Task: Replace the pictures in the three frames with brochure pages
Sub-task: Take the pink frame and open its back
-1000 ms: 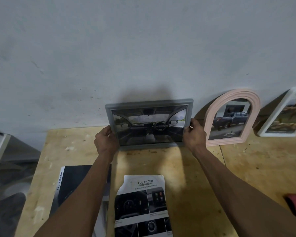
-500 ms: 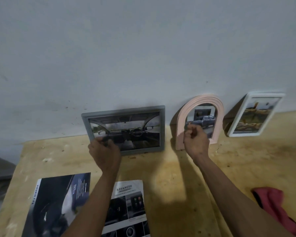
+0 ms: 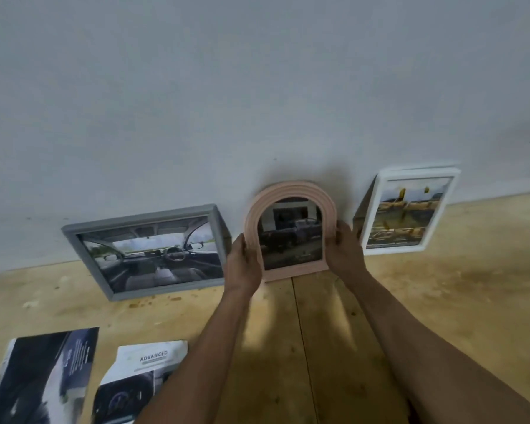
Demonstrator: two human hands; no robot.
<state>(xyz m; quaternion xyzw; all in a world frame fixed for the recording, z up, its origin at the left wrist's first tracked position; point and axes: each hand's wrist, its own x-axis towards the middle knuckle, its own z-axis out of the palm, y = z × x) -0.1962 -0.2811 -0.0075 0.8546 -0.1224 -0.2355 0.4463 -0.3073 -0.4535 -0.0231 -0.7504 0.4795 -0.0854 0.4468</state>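
Both hands grip the pink arched frame [image 3: 289,191], ribbed moulding, rounded top, flat base. Left hand [image 3: 242,264] clasps its left edge, right hand [image 3: 346,252] its right edge, fingers wrapped round the rims. The frame stands upright near the pale matt wall [image 3: 257,87], base at the surface [image 3: 441,301], which is raw plywood, light, speckled, with a seam running toward the viewer. It holds a glossy truck picture.

Just left: grey rectangular frame [image 3: 141,220], landscape, car-interior picture, leaning on the wall. Right: white rectangular frame [image 3: 410,209], portrait, yellowish picture, tilted.

Front left, lying flat: dark brochure [image 3: 40,377] and a loose page [image 3: 138,377] headed "ADVANCED", glossy paper, top edge ragged.
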